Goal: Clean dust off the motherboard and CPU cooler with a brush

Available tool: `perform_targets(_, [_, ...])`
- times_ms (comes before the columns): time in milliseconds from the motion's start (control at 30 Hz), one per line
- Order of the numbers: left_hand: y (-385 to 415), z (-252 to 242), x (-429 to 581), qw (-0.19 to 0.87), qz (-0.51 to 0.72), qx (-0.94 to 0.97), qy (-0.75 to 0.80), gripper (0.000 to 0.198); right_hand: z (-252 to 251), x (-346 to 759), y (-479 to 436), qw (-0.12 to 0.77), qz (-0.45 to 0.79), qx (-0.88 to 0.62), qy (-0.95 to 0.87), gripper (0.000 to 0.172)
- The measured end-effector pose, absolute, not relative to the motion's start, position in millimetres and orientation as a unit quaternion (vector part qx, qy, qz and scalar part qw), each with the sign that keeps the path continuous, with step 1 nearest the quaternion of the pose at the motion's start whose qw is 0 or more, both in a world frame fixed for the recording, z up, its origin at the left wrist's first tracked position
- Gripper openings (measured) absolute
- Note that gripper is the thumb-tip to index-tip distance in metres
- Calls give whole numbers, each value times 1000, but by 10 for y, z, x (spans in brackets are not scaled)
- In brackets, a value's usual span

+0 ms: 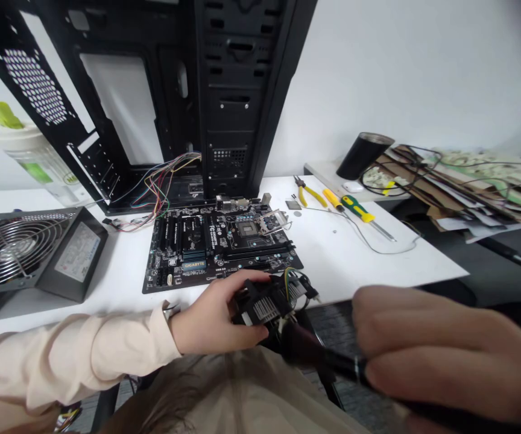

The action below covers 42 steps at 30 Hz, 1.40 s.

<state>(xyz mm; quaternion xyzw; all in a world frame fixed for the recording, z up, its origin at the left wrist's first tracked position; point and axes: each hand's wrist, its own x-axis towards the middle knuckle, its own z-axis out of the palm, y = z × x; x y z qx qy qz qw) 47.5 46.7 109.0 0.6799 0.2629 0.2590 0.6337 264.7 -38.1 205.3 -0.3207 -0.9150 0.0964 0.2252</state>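
My left hand (224, 319) is closed around a black CPU cooler (263, 307) with metal fins and a loop of coloured fan wires. It holds the cooler tilted at the table's front edge, above my lap. In my right hand (445, 355), blurred and close to the camera, is a long dark brush (342, 363). Its dark bristle end is at the cooler's lower right side; whether it touches is too blurred to tell. Just behind the cooler lies a black Gigabyte motherboard (197, 241), its CPU socket uncovered and the metal socket frame raised.
A black computer case (242, 108) stands at the back, with loose cables (161, 181) spilling out. The power supply (75, 253) lies left. Pliers (308, 191), screwdrivers (357, 208) and a small square chip (293, 205) lie right. Beyond are a black cylinder (362, 157) and stacked cardboard (450, 187).
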Motion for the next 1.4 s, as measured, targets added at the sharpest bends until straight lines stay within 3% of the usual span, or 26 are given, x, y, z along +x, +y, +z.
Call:
perform_targets(33, [466,1090,475,631,259,681,268,62,2035,2655,-392,255,89,-337,-902,3])
perform_targets(100, [469,1089,475,622,260,682,282,61,1996,2648,-415,274,109,-348,-890,11])
perform_targets(200, [489,1098,473,614,260,685,294,59,1954,2629,-442,292,142,-335,-885,5])
perform_targets(300, [507,1123,466,611,261,689,289,57,1932,2632,-432,377,70,-384,-840,8])
perform_targets(367, [510,1137,459,610,266,689,287,56,1907,2641,-408,364,30,-418,-832,13])
perform_targets(467, [506,1137,454,617,270,684,281,55,1829,2668,-370,324,113,-382,-858,11])
perform_targets(533, [510,1121,455,633,272,673,269,52,1754,2692,-338,369,136,-352,-849,10])
perform_targets(600, [522,1098,457,656,275,654,260,48,1680,2706,-295,413,67,-375,-827,12])
perform_targets(667, [539,1075,453,683,274,625,260,49,1626,2700,-256,407,0,-391,-826,21])
perform_targets(767, [568,1054,441,727,276,569,265,59,1612,2676,-235,365,65,-348,-861,12])
perform_targets(833, [592,1050,433,758,276,532,258,64,1636,2672,-230,385,83,-332,-857,13])
perform_targets(933, [626,1059,421,796,273,487,236,66,1673,2670,-195,427,-27,-359,-830,19])
perform_targets(1033, [633,1086,410,820,278,453,211,63,1689,2639,-169,348,1,-325,-879,9])
perform_targets(1100, [612,1110,405,835,274,436,195,58,1700,2603,-191,319,60,-310,-894,15])
perform_targets(1267, [544,1136,397,863,251,404,171,52,1770,2525,-263,436,-5,-436,-787,9])
perform_targets(1400, [545,1110,367,878,221,386,174,52,1830,2533,-236,379,50,-370,-847,12])
